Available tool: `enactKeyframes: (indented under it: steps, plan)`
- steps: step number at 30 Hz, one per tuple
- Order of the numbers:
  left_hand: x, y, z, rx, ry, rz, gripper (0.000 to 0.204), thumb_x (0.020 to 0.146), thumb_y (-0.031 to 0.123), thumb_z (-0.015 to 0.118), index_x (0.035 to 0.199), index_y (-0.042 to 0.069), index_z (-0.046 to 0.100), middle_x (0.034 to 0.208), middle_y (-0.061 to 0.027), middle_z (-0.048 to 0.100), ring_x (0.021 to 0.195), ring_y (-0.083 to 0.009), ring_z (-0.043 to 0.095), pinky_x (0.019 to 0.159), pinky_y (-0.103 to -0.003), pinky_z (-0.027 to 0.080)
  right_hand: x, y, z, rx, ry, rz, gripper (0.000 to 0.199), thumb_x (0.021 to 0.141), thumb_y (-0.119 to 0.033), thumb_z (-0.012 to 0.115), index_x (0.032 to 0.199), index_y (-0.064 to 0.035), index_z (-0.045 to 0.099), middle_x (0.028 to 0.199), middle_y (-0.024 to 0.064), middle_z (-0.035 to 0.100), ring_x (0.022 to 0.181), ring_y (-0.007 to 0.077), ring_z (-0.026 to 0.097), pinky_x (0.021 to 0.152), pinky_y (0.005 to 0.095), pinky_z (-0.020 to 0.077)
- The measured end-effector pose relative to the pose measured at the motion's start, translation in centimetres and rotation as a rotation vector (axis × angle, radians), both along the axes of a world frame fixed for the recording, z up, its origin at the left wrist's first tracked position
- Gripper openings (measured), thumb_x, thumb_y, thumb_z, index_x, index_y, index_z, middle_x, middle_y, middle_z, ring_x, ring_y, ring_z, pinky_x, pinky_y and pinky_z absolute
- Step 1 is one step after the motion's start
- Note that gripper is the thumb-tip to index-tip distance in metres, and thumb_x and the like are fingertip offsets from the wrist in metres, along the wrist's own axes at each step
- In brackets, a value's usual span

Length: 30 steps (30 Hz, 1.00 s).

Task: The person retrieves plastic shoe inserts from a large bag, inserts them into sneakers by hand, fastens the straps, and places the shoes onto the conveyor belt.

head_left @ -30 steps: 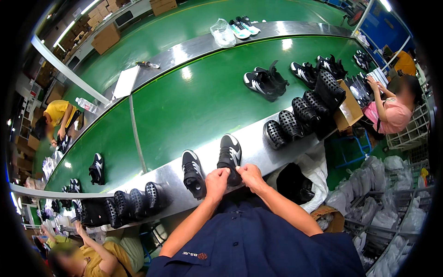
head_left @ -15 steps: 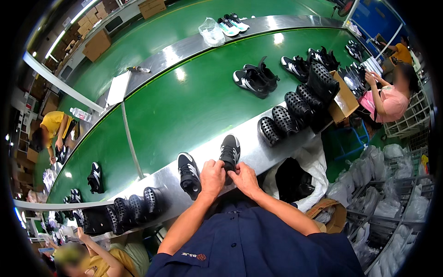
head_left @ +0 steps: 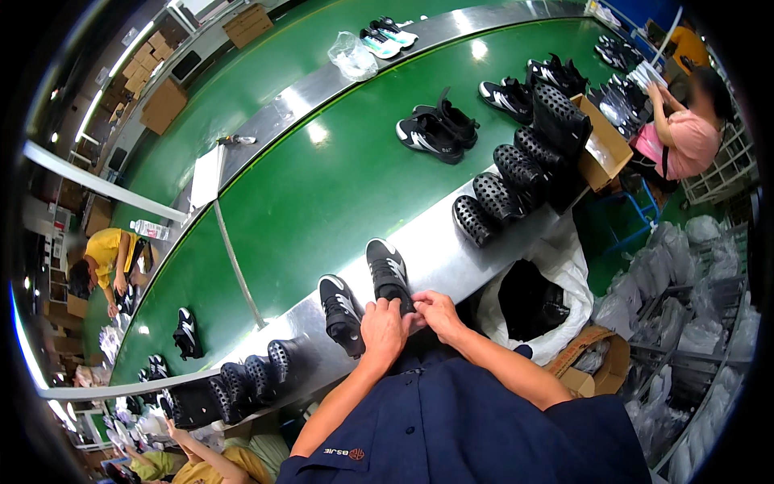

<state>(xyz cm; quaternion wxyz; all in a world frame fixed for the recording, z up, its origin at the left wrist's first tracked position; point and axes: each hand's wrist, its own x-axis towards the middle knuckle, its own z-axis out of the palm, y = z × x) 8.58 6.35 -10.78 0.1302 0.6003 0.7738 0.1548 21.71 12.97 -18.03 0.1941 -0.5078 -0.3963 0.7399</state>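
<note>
A black sneaker with white and grey markings (head_left: 389, 266) stands on the steel ledge in front of me, its toe pointing away. My left hand (head_left: 384, 331) is closed over its collar at the heel end, hiding part of the opening. At the right side of the heel, the fingers of my right hand (head_left: 438, 315) are bent in a pinch on the shoe's back edge. Just left of it rests a matching sneaker (head_left: 340, 310), which my left wrist partly overlaps.
Black dotted shoe forms (head_left: 497, 196) line the ledge on the right; more forms (head_left: 260, 376) stand on the left. Beyond the ledge runs a green conveyor belt (head_left: 314, 210) with another sneaker pair (head_left: 438, 133). A white sack (head_left: 568, 323) hangs open below right. Co-workers sit on both sides.
The sneaker in my hands now points its toe more to the left. Both hands have stayed at its heel and shifted slightly. The whole view has turned a little.
</note>
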Motion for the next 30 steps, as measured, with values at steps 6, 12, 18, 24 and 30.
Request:
enactKeyframes:
  steps: [6, 12, 18, 24, 30]
  plan:
    - [-3.2, -1.2, -1.5, -0.148, -1.252, 0.395, 0.017, 0.090, 0.004, 0.066, 0.106, -0.003, 0.069, 0.092, -0.0016, 0.068, 0.082, -0.0093, 0.062, 0.075, -0.026, 0.051, 0.6, 0.3, 1.0, 0.368, -0.227, 0.026, 0.042, 0.091, -0.022, 0.069, 0.122, 0.0045, 0.061, 0.103, 0.0117, 0.068, 0.091, 0.0194, 0.066, 0.078, 0.0324, 0.0549]
    - [-2.6, -2.2, 0.1, -0.081, -1.471, 0.388, 0.016, 0.090, 0.002, 0.068, 0.106, -0.002, 0.067, 0.100, -0.0031, 0.067, 0.086, -0.0111, 0.062, 0.079, -0.026, 0.051, 0.8, 0.6, 5.2, 0.217, 0.207, 0.093, 0.068, 0.085, -0.030, 0.076, 0.137, 0.0042, 0.048, 0.120, 0.0186, 0.065, 0.105, 0.0240, 0.065, 0.090, 0.0340, 0.0513]
    - [-2.9, -3.0, -0.9, -0.071, -1.468, 0.339, 0.017, 0.090, 0.001, 0.068, 0.106, -0.002, 0.067, 0.098, -0.0016, 0.066, 0.087, -0.0092, 0.061, 0.079, -0.025, 0.051, 0.6, 0.6, 7.1, 0.389, 0.018, 0.145, 0.069, 0.084, -0.031, 0.077, 0.137, 0.0026, 0.049, 0.121, 0.0217, 0.064, 0.111, 0.0304, 0.063, 0.097, 0.0372, 0.0484]
    - [-2.3, -2.6, 0.3, -0.075, -1.063, 0.254, 0.023, 0.089, 0.005, 0.068, 0.111, -0.004, 0.066, 0.097, -0.0105, 0.067, 0.087, -0.0185, 0.065, 0.079, -0.032, 0.054, 0.0, 0.5, 3.6, 0.347, 0.033, 0.197, 0.059, 0.090, -0.033, 0.069, 0.133, 0.0028, 0.052, 0.117, 0.0213, 0.067, 0.109, 0.0307, 0.065, 0.093, 0.0393, 0.0494]
    - [0.0, -2.4, 2.9, 0.148, -0.491, -0.124, 0.033, 0.084, 0.008, 0.068, 0.115, 0.001, 0.062, 0.106, -0.0190, 0.060, 0.096, -0.0404, 0.062, 0.080, -0.045, 0.052, 0.1, 1.2, 0.0, 0.563, -0.327, 0.215, 0.049, 0.089, -0.023, 0.062, 0.129, 0.0030, 0.055, 0.117, 0.0249, 0.062, 0.107, 0.0388, 0.061, 0.092, 0.0436, 0.0494]
